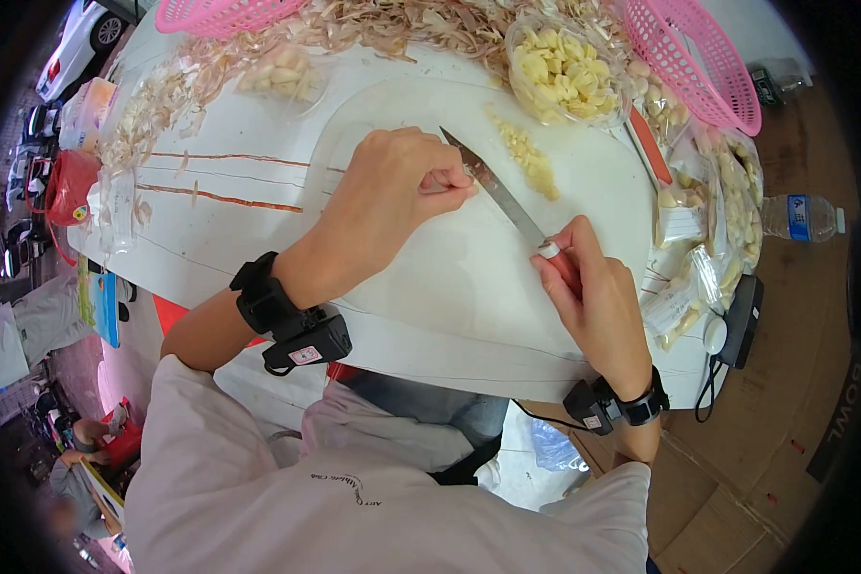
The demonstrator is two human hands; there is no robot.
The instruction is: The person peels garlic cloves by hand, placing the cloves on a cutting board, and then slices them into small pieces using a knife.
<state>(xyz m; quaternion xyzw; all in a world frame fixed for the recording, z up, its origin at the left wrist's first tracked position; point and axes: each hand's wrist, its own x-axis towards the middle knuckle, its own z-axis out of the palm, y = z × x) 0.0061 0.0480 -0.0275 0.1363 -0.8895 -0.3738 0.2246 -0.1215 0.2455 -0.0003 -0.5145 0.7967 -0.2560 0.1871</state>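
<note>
The left hand (392,191) curls tight, pinning a garlic clove (467,187) to the white board (430,287) at mid-table, while the right hand (588,287) grips the knife (497,191) by its handle, blade against the clove, chopped garlic (531,158) just beyond.

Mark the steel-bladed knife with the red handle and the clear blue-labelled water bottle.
Steel-bladed knife (503,197), head view, middle of the blade.
Clear blue-labelled water bottle (802,218), head view, on the blue label.
</note>
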